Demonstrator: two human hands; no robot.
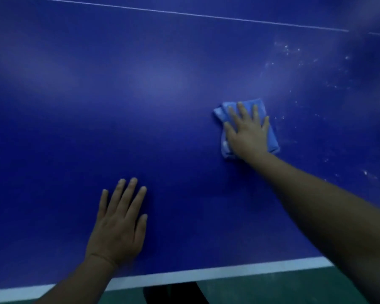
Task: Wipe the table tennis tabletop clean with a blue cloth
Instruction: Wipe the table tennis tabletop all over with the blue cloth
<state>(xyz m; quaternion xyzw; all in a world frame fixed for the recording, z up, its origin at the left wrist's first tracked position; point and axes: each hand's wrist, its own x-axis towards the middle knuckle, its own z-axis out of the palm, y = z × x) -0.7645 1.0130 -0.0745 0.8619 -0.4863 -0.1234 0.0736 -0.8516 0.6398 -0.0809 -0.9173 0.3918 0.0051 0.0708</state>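
The dark blue table tennis tabletop (140, 95) fills most of the view. A folded light blue cloth (272, 139) lies flat on it right of centre. My right hand (247, 130) presses down on the cloth with fingers spread, and cloth shows at the fingertips and both sides. My left hand (120, 220) rests flat on the bare tabletop near the front edge, fingers apart, holding nothing. White specks and a dusty smear (298, 62) cover the tabletop to the right of the cloth and beyond it.
A white border line (206, 274) runs along the near table edge, with green floor (261, 288) below it. A thin white line (184, 13) crosses the far part of the tabletop. Something dark (173, 294) sits under the near edge.
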